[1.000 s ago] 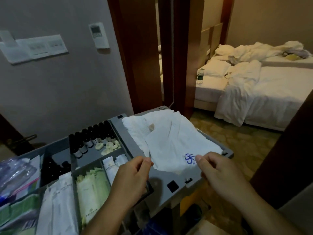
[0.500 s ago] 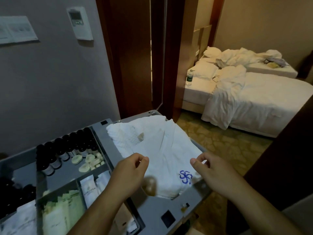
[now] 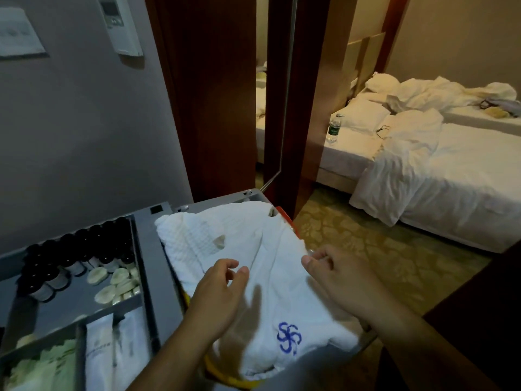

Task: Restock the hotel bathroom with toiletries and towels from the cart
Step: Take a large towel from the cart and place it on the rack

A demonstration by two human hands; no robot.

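Note:
A white waffle towel point(image 3: 253, 249) with a blue pinwheel logo point(image 3: 289, 337) lies spread over the right half of the grey cart top point(image 3: 152, 266). My left hand point(image 3: 217, 294) hovers just above the towel's middle with loosely curled fingers, holding nothing, and casts a shadow on the cloth. My right hand point(image 3: 335, 273) is at the towel's right edge, where thumb and curled fingers pinch the cloth. The cart's left compartments hold dark-capped small bottles point(image 3: 81, 252), pale round soaps point(image 3: 115, 280), white sachets point(image 3: 112, 348) and green packets point(image 3: 42, 368).
A grey wall with a thermostat point(image 3: 119, 24) is behind the cart. A dark wooden door frame point(image 3: 284, 94) stands ahead. Through it lie patterned carpet point(image 3: 366, 249) and an unmade bed point(image 3: 451, 170) with a water bottle point(image 3: 334, 128).
My left hand has let go of the towel and lifted slightly. The towel now lies lower and flatter on the cart. My view has moved closer and to the right.

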